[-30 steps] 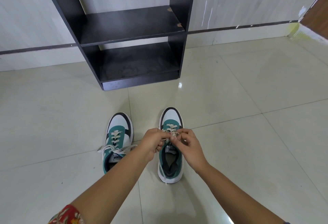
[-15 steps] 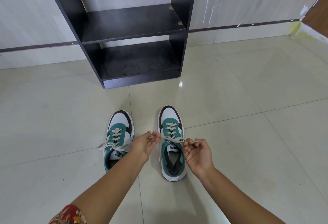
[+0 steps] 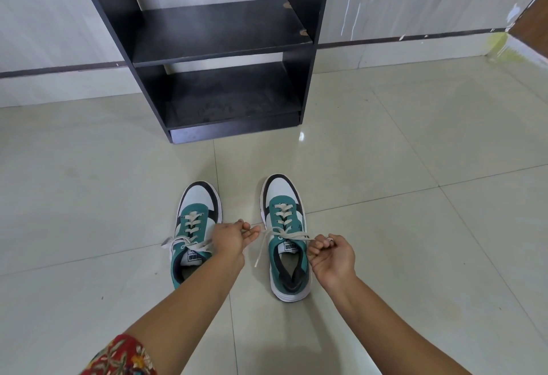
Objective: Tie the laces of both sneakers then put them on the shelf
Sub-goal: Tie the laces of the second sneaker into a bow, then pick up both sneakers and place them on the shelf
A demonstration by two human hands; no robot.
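Observation:
Two green, white and black sneakers stand side by side on the tiled floor, toes toward the shelf. The left sneaker point(image 3: 194, 226) has loose laces spread across its tongue. The right sneaker point(image 3: 286, 235) has its cream lace point(image 3: 289, 235) pulled taut sideways. My left hand point(image 3: 232, 239) pinches one lace end between the two shoes. My right hand point(image 3: 332, 254) is closed on the other end, just right of the shoe. A slack lace tail hangs down the shoe's left side. The black shelf point(image 3: 219, 45) stands against the wall ahead, with both boards bare.
Pale glossy floor tiles point(image 3: 385, 167) stretch all around the shoes. The wall point(image 3: 415, 3) with a dark stripe runs behind the shelf. A brown door edge point(image 3: 533, 27) shows at the far right. My red patterned sleeve point(image 3: 124, 357) is at the bottom left.
My hands were together over the right sneaker's tongue; they have moved apart sideways, drawing the lace ends tight across the shoe.

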